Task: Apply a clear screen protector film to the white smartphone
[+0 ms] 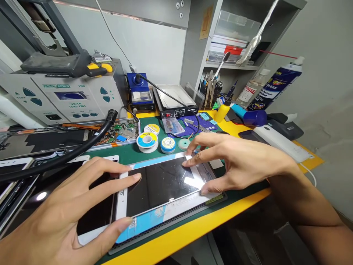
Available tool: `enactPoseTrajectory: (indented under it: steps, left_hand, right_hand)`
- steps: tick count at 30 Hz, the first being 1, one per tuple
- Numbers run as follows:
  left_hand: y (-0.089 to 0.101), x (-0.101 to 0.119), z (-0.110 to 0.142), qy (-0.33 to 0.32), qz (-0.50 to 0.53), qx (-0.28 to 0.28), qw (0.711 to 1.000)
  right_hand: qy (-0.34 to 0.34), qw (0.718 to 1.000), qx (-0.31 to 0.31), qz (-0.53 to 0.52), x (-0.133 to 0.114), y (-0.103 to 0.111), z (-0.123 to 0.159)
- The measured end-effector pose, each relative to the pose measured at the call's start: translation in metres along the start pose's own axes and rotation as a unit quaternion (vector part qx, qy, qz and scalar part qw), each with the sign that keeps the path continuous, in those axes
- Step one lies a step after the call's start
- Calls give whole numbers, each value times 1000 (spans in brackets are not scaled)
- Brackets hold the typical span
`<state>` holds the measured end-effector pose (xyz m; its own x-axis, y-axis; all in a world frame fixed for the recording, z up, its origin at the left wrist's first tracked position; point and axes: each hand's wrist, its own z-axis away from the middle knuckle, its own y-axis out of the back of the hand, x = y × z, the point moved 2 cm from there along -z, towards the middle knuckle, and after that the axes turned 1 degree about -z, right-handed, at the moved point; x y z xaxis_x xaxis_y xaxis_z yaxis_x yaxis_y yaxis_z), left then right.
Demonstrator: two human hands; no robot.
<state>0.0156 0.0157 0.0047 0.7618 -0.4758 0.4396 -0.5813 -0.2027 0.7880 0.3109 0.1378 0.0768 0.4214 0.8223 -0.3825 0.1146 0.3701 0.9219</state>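
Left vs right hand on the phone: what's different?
Place: the left hand is at the phone's end with small round holes; the right hand is at the opposite end.
Framing: the left hand is cut off by the picture's edge; the right hand shows with its forearm.
Shared: both are bare and touch the phone.

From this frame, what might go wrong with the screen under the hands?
The white-framed screen could crack or smudge if the left hand and right hand, both touching it, press too hard. It lies near the yellow table edge, so a push that way might send it off. The right hand could also knock the mint-green spool close by.
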Motion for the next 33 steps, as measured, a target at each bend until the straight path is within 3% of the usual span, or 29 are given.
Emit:
enactPoseTrajectory:
  steps: [10,19,33]
  left_hand:
    - [0,-2,0,-4,-11,-1,1000]
    - [4,1,-1,-3,-31,-2,1000]
    - [13,6,-9,-69,-39,-62,995]
  right_hand:
    - [-1,1000,-1,-14,1,0,-1]
    - [38,998,42,-28,-3,-9,-7]
    - [-19,1000,16,-19,-4,-10,-8]
